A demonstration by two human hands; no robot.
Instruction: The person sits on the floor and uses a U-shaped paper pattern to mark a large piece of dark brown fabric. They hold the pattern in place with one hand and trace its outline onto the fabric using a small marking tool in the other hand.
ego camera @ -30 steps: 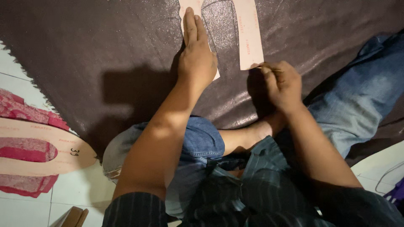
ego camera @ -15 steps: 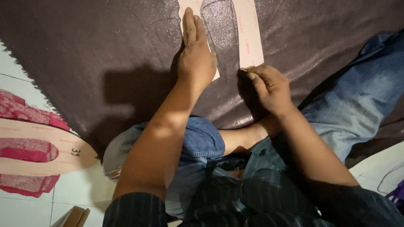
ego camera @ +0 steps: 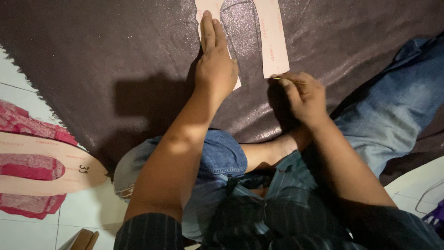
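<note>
shoemaking workshop | cardboard shoe pattern (ego camera: 270,37) | dark fabric (ego camera: 115,60) | tiled floor (ego camera: 83,213)

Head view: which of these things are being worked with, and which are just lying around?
In use:
- left hand pressing pale cardboard U-shaped template
- dark shiny fabric sheet
- right hand with thin marking tool

Lying about:
- second cardboard template on pink fabric

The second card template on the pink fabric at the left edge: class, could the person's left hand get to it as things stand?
Probably yes: the left hand presses the card template on dark fabric, and bare tile separates it from the second template.
</note>
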